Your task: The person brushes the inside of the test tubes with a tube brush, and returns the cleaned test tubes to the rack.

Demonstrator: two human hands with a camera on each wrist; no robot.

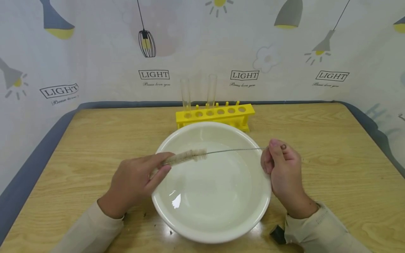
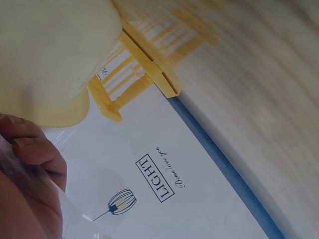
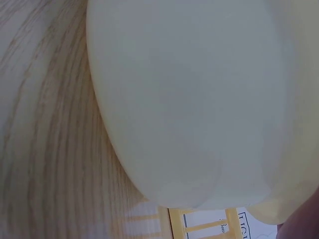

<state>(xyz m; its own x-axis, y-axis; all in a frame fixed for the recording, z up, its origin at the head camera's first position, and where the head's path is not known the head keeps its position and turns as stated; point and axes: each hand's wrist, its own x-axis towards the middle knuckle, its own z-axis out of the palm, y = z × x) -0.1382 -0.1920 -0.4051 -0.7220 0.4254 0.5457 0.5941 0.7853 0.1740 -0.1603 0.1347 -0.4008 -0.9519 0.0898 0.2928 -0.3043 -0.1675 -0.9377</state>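
My left hand (image 1: pixel 136 179) grips a clear test tube (image 2: pixel 75 211) over the left side of a white basin (image 1: pixel 158 207). A test tube brush (image 1: pixel 200 154) has its pale bristles partly inside that tube, the last part of them outside its mouth. Over the basin's right rim, my right hand (image 1: pixel 283 170) pinches the looped end of the brush's twisted wire handle. The basin holds clear water. The tube's far end is mostly hidden by the left hand in the head view.
Behind the basin stands a yellow test tube rack (image 1: pixel 215 112) with two clear tubes upright in it. A small black object (image 1: pixel 277 234) lies by the right sleeve. A printed curtain (image 1: pixel 202 45) hangs behind the wooden table (image 1: pixel 332 147).
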